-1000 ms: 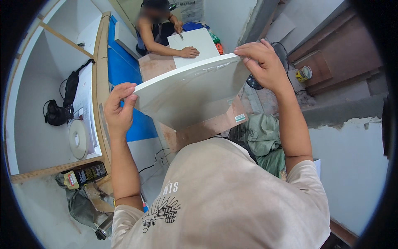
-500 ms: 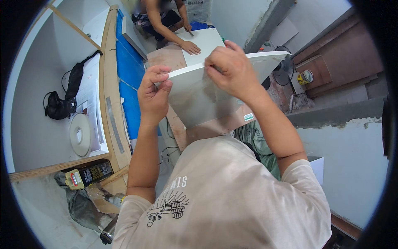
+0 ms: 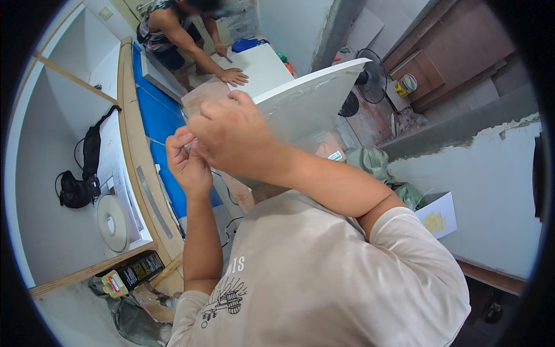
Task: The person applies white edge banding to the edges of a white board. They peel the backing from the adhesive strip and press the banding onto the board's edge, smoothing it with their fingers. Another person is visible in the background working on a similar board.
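A thin white board stands on edge in front of me, its glossy grey-white face toward me and its white top edge rising to the right. My left hand is pinched at the board's left end. Right beside it, my right hand is closed with curled fingers, crossing in front of the board's left part. It is slightly blurred and hides that corner. Whatever lies between its fingers cannot be made out. Below the board shows a pinkish-brown panel.
Across from me a person presses a hand on another white panel. At left, a white cabinet holds a black bag and a tape roll. A fan and tin stand right. A box lies near my right elbow.
My right hand has moved left along the board's top edge to my left hand. Both hands and the board sit further left and the view has shifted.
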`<action>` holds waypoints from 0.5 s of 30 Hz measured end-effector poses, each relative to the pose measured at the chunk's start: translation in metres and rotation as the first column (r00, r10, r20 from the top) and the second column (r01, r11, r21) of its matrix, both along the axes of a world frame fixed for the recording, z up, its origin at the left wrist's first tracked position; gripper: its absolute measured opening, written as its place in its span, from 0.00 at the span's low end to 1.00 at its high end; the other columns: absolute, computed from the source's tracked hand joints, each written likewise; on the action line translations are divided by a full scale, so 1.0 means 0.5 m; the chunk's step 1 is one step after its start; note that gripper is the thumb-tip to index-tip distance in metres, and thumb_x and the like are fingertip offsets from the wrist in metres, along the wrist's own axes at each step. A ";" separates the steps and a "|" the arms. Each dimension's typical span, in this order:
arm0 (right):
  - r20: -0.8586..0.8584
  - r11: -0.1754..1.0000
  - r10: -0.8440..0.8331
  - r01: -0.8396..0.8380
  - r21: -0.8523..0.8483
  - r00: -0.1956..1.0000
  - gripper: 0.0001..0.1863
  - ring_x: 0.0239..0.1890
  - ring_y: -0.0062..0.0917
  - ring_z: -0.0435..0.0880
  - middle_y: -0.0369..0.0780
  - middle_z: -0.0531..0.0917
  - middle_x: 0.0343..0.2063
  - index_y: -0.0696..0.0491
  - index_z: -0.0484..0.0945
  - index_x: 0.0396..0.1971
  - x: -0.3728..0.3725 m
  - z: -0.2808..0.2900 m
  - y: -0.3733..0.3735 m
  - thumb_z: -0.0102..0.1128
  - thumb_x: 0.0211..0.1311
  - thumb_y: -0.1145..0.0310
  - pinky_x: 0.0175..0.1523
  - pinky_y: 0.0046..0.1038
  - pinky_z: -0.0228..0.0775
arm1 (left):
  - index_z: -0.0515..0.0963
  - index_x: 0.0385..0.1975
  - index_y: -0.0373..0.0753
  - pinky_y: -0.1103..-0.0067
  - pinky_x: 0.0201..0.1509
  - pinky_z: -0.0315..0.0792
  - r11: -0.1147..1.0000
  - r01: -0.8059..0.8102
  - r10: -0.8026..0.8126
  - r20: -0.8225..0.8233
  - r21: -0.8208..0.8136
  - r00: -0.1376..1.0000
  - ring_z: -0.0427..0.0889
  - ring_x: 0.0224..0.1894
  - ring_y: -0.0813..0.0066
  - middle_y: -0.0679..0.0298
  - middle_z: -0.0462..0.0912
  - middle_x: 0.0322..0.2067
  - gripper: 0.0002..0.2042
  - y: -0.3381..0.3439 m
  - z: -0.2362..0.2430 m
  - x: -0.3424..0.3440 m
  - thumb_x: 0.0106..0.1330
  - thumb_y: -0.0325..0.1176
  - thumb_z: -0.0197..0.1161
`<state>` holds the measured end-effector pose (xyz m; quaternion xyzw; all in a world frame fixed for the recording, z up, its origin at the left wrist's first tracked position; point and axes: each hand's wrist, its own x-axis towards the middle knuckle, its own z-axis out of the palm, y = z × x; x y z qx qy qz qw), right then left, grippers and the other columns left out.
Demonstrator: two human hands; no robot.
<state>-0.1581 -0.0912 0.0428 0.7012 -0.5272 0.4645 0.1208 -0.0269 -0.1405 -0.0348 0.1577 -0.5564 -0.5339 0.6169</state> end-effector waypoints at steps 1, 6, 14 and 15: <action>-0.009 0.999 -0.013 0.013 0.034 1.000 0.06 0.31 0.30 0.77 0.35 0.75 0.24 0.47 0.78 0.24 0.000 0.001 0.001 0.67 0.48 0.65 0.45 0.40 0.63 | 0.71 0.41 0.39 0.77 0.56 0.70 0.999 0.033 -0.033 -0.018 -0.017 0.999 0.76 0.48 0.73 0.59 0.77 0.45 0.07 0.002 -0.004 -0.004 0.68 0.21 0.60; -0.023 0.993 0.017 -0.014 0.119 1.000 0.04 0.30 0.28 0.76 0.34 0.75 0.23 0.45 0.80 0.22 0.002 0.016 0.013 0.66 0.48 0.64 0.42 0.36 0.60 | 0.70 0.38 0.40 0.78 0.54 0.70 0.995 0.081 -0.082 -0.021 -0.051 0.996 0.75 0.46 0.75 0.62 0.75 0.44 0.06 0.007 -0.011 0.013 0.69 0.24 0.60; -0.069 0.996 0.070 -0.066 0.068 0.995 0.03 0.30 0.28 0.76 0.33 0.76 0.22 0.43 0.81 0.22 -0.007 0.015 0.022 0.66 0.45 0.65 0.39 0.34 0.60 | 0.70 0.39 0.40 0.78 0.54 0.70 0.998 0.036 -0.034 0.049 -0.053 0.998 0.74 0.46 0.76 0.63 0.76 0.44 0.07 0.024 -0.010 0.023 0.68 0.28 0.63; -0.073 0.994 0.087 -0.081 0.076 0.994 0.03 0.30 0.28 0.76 0.32 0.76 0.22 0.43 0.82 0.22 -0.012 0.016 0.026 0.66 0.44 0.65 0.39 0.33 0.60 | 0.71 0.39 0.40 0.78 0.54 0.70 0.997 0.050 -0.048 0.040 -0.056 0.998 0.75 0.47 0.75 0.62 0.76 0.45 0.08 0.028 -0.010 0.024 0.68 0.29 0.64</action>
